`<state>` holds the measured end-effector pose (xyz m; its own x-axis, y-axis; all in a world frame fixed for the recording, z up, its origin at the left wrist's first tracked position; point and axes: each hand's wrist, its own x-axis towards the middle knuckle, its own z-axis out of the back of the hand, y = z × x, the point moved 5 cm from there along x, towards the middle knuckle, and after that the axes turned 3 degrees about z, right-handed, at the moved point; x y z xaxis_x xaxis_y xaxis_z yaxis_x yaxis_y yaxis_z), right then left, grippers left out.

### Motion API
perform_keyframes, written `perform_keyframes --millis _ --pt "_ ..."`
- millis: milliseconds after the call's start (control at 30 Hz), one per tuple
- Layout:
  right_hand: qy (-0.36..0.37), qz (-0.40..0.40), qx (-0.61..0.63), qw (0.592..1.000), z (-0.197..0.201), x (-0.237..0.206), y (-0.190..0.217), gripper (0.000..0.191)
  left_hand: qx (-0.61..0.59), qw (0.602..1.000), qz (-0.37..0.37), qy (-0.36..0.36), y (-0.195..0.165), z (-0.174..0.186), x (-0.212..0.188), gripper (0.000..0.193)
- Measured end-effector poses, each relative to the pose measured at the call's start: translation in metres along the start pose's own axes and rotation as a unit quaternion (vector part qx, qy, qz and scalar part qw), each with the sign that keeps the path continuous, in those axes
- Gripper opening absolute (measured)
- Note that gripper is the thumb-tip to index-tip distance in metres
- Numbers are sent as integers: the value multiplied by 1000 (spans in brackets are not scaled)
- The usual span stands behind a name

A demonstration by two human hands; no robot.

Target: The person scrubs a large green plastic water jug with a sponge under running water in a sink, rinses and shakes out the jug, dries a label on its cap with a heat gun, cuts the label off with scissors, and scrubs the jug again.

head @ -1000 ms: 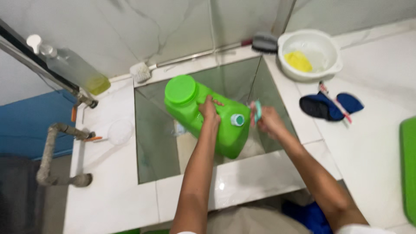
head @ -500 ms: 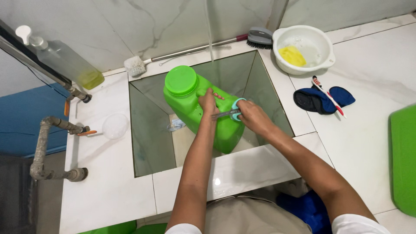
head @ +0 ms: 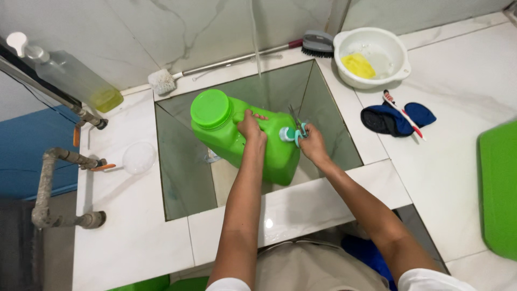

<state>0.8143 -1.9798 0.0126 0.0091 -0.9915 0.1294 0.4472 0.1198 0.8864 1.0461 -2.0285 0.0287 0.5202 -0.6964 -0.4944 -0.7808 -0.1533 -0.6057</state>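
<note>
A bright green plastic jug (head: 232, 136) with a wide green lid and a small teal cap (head: 285, 134) is held tilted over the square sink (head: 177, 161). My left hand (head: 251, 128) grips the jug's handle on top. My right hand (head: 312, 144) holds small teal-handled scissors (head: 297, 127) right at the teal cap, blades pointing up and away from me.
A white basin (head: 398, 56) with a yellow sponge sits at the back right beside a brush (head: 316, 44). A dark blue cloth (head: 393, 118) and a toothbrush lie on the right counter. A soap bottle (head: 75, 81), pipes (head: 48, 178) and a green board (head: 498, 188) flank the sink.
My right hand with the scissors has moved in from the right to the teal cap. The left hand has kept its grip on the jug, which stays over the sink.
</note>
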Motion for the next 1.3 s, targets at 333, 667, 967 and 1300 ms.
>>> perform_keyframes --millis 333,667,967,1300 --pt "59 183 -36 981 13 -41 87 34 -190 976 -108 -16 -1 -8 -8 19" --pt "97 -129 -259 952 115 40 13 48 -36 995 -13 90 -35 33 22 12" --pt "191 -128 -458 858 186 109 -68 28 511 818 99 245 -115 102 0 25" --pt "112 -29 -366 924 162 272 -36 63 801 460 -259 282 -81 2 -77 52"
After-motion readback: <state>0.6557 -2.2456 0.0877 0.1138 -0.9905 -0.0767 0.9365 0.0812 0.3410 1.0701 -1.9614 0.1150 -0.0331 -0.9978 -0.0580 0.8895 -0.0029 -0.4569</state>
